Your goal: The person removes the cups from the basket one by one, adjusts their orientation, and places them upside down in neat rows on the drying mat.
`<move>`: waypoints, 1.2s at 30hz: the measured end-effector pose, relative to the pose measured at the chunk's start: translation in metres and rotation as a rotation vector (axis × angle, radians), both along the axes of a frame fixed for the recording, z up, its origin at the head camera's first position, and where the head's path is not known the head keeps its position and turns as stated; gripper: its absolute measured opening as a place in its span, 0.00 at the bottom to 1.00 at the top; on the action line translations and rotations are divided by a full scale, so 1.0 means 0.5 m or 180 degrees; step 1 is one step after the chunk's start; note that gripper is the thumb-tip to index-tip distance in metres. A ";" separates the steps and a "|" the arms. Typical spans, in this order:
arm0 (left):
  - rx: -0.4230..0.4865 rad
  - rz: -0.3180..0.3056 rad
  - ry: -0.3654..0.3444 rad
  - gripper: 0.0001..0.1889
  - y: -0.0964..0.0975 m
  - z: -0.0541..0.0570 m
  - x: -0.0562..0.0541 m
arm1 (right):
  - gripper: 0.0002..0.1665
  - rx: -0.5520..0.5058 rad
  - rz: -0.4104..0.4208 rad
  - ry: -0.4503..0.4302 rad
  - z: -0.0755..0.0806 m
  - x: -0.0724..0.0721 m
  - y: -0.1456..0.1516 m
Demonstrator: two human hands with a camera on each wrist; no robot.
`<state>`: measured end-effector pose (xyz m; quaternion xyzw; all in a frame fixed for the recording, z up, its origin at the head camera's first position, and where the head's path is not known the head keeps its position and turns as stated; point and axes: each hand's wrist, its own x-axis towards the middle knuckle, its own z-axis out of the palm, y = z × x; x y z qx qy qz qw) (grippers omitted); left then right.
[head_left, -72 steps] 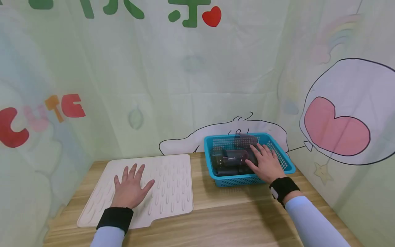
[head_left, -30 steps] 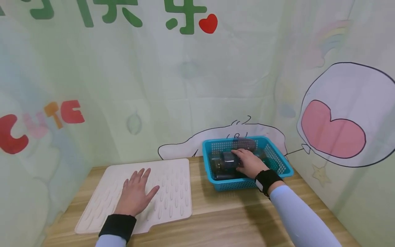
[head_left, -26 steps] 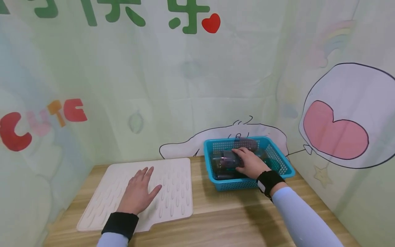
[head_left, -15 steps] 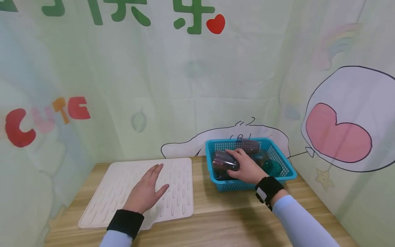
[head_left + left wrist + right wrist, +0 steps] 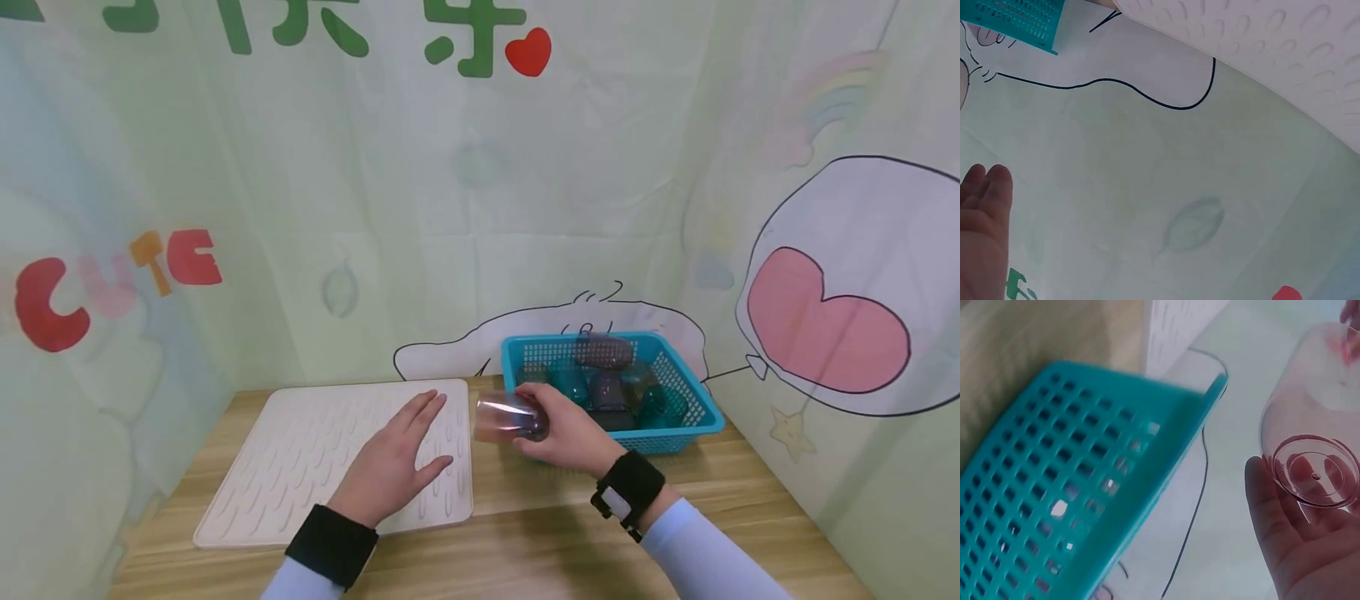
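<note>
My right hand (image 5: pixel 566 429) grips a see-through pinkish-purple tumbler (image 5: pixel 502 416) near its base. The tumbler lies sideways in the air, its mouth toward the left, off the left front of the blue basket (image 5: pixel 517 340). In the right wrist view the clear base of the tumbler (image 5: pixel 1316 472) sits against the right fingers (image 5: pixel 1266 512). Over the white ridged mat (image 5: pixel 315 442), my left hand (image 5: pixel 393 462) is stretched out with straight fingers and holds nothing. The left wrist view shows the left hand (image 5: pixel 985 231) only in part, at the edge.
Several tinted cups, among them a purple cup (image 5: pixel 603 351) and a teal cup (image 5: pixel 663 407), lie in the basket. The wooden table (image 5: pixel 525 542) meets a printed curtain (image 5: pixel 360 250) at the back and sides.
My right hand has taken hold of the tumbler, lifted it out of the basket and carried it left. The left hand has shifted right over the mat.
</note>
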<state>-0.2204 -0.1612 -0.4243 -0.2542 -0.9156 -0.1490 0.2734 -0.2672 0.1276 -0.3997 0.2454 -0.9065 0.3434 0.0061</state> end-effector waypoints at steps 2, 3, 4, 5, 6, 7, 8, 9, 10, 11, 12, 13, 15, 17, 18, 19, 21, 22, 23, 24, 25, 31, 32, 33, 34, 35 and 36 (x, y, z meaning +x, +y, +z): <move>-0.0073 -0.0074 0.0080 0.46 0.010 0.005 0.003 | 0.41 0.0030 0.0063 0.0008 -0.004 0.005 -0.010; -0.0101 -0.0109 0.0116 0.46 0.014 0.007 0.005 | 0.40 0.0033 0.0089 -0.0002 -0.006 0.007 -0.015; -0.0141 -0.0129 0.0149 0.47 0.018 0.008 0.006 | 0.40 0.0040 0.0118 -0.0011 -0.008 0.010 -0.020; -0.0175 -0.0152 0.0177 0.47 0.022 0.010 0.008 | 0.40 0.0044 0.0139 -0.0029 -0.009 0.013 -0.024; -0.0194 -0.0175 0.0195 0.47 0.026 0.011 0.009 | 0.40 0.0045 0.0162 -0.0053 -0.010 0.016 -0.029; -0.0224 -0.0180 0.0215 0.46 0.029 0.012 0.011 | 0.41 0.0051 0.0184 -0.0077 -0.012 0.018 -0.034; -0.0253 -0.0186 0.0235 0.45 0.031 0.012 0.012 | 0.41 0.0046 0.0211 -0.0105 -0.013 0.020 -0.039; -0.0285 -0.0191 0.0249 0.44 0.033 0.011 0.012 | 0.41 0.0041 0.0234 -0.0135 -0.015 0.023 -0.044; -0.0320 -0.0194 0.0257 0.43 0.035 0.010 0.013 | 0.42 0.0041 0.0258 -0.0158 -0.017 0.025 -0.048; -0.0347 -0.0206 0.0259 0.41 0.037 0.009 0.014 | 0.42 0.0032 0.0290 -0.0171 -0.020 0.026 -0.052; -0.0375 -0.0217 0.0255 0.40 0.038 0.007 0.015 | 0.42 0.0030 0.0315 -0.0181 -0.022 0.028 -0.056; -0.0405 -0.0226 0.0247 0.39 0.039 0.004 0.016 | 0.43 0.0020 0.0326 -0.0200 -0.025 0.029 -0.060; -0.0429 -0.0263 0.0209 0.38 0.040 0.000 0.017 | 0.43 -0.0005 0.0342 -0.0218 -0.029 0.032 -0.067; -0.0426 -0.0291 0.0154 0.38 0.041 -0.004 0.020 | 0.43 -0.0038 0.0348 -0.0228 -0.031 0.035 -0.073; -0.0423 -0.0293 0.0127 0.38 0.042 -0.006 0.021 | 0.43 -0.0046 0.0340 -0.0226 -0.032 0.036 -0.076; -0.0426 -0.0286 0.0105 0.38 0.042 -0.008 0.022 | 0.43 -0.0067 0.0338 -0.0228 -0.032 0.038 -0.079; -0.0430 -0.0260 0.0066 0.40 0.042 -0.011 0.024 | 0.42 -0.0083 0.0354 -0.0179 -0.033 0.040 -0.084; -0.0438 -0.0245 0.0050 0.41 0.042 -0.012 0.024 | 0.42 -0.0079 0.0362 -0.0134 -0.035 0.040 -0.086; -0.0447 -0.0228 0.0038 0.41 0.042 -0.014 0.023 | 0.42 -0.0077 0.0372 -0.0083 -0.036 0.040 -0.088; -0.0464 -0.0208 0.0032 0.42 0.042 -0.016 0.023 | 0.41 -0.0072 0.0376 -0.0041 -0.037 0.040 -0.090; -0.0476 -0.0193 0.0031 0.42 0.042 -0.017 0.022 | 0.41 -0.0069 0.0384 -0.0008 -0.038 0.040 -0.092; -0.0477 -0.0159 0.0047 0.45 0.038 -0.034 0.014 | 0.40 -0.0079 0.0418 0.0151 -0.039 0.041 -0.105; -0.0456 -0.0159 0.0029 0.46 0.038 -0.037 0.013 | 0.40 -0.0075 0.0421 0.0202 -0.040 0.041 -0.108; -0.0430 -0.0151 0.0006 0.47 0.038 -0.041 0.012 | 0.40 -0.0072 0.0426 0.0252 -0.040 0.042 -0.110; -0.0394 -0.0138 -0.0029 0.47 0.037 -0.045 0.011 | 0.39 -0.0074 0.0433 0.0303 -0.039 0.042 -0.113; -0.0347 -0.0128 -0.0074 0.48 0.037 -0.048 0.011 | 0.39 -0.0073 0.0434 0.0339 -0.039 0.042 -0.115; -0.0300 -0.0119 -0.0126 0.49 0.037 -0.051 0.010 | 0.39 -0.0075 0.0429 0.0370 -0.040 0.041 -0.117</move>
